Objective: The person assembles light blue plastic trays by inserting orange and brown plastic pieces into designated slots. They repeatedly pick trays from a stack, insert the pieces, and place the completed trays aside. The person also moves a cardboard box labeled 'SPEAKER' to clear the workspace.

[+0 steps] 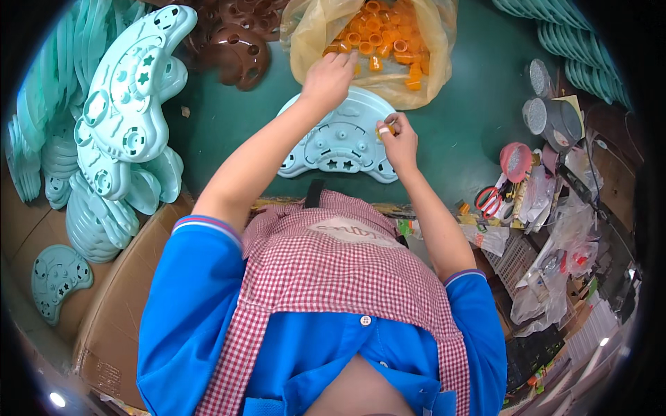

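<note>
The pale blue panel lies flat just beneath the right hand, its rounded edge away from the worker, on a green tabletop that spreads around both hands. Well to the left of the left hand, matching panels are heaped high, and nearer the worker on that side stands a brown cardboard box. Just ahead of the hands sits a yellowish clear bag, with brown panels to its left; off right of the right hand lie red-handled scissors. The left arm slants forward across the panel's left part, fingertips among the bag's orange cups; I can't tell whether they've closed on one. The right hand bends in over the panel's right side, thumb and fingers pinched narrow around a small orange piece.
</note>
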A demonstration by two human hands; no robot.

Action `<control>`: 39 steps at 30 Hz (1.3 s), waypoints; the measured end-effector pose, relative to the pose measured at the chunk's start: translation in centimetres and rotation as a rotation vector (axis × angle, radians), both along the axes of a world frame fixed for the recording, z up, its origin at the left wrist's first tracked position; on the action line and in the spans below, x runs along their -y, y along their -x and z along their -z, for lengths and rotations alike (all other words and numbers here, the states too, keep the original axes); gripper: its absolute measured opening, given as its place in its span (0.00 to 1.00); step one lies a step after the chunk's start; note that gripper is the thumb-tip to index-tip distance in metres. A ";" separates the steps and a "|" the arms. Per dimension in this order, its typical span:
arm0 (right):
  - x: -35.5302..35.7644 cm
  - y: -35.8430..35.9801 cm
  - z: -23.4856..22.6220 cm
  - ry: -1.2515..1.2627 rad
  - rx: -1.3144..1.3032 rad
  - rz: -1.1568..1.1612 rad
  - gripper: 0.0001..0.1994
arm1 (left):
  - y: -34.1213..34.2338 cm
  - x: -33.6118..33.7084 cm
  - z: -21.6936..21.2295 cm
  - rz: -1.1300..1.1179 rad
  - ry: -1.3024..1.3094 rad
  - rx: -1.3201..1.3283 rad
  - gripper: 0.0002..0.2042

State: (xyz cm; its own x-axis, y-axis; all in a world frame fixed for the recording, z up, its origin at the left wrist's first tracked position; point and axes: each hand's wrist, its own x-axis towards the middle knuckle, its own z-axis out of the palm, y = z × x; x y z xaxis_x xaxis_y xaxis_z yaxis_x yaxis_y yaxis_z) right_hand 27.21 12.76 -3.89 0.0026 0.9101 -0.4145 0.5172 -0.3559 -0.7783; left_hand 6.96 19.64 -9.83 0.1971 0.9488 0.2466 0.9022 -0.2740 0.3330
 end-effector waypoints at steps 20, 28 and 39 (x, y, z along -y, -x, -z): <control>2.8 1.4 -0.4 -0.101 0.460 -0.699 0.19 | 2.5 15.3 -5.5 -0.016 0.398 0.173 0.10; -20.6 1.4 -2.0 -0.884 0.540 -0.323 0.34 | 4.0 5.3 -8.1 -0.126 0.110 0.158 0.36; -35.2 -0.1 1.3 -0.534 0.349 -0.243 0.21 | 3.8 -18.0 -4.7 -0.506 0.005 0.630 0.12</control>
State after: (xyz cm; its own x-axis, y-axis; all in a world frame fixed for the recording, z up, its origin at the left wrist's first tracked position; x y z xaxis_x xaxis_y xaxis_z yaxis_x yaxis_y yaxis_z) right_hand 27.33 48.00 -5.19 -0.1762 0.9812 0.0792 0.7863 0.1887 -0.5883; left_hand 3.15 37.61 -5.16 -0.4311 0.8872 0.1641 0.5591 0.1199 0.8204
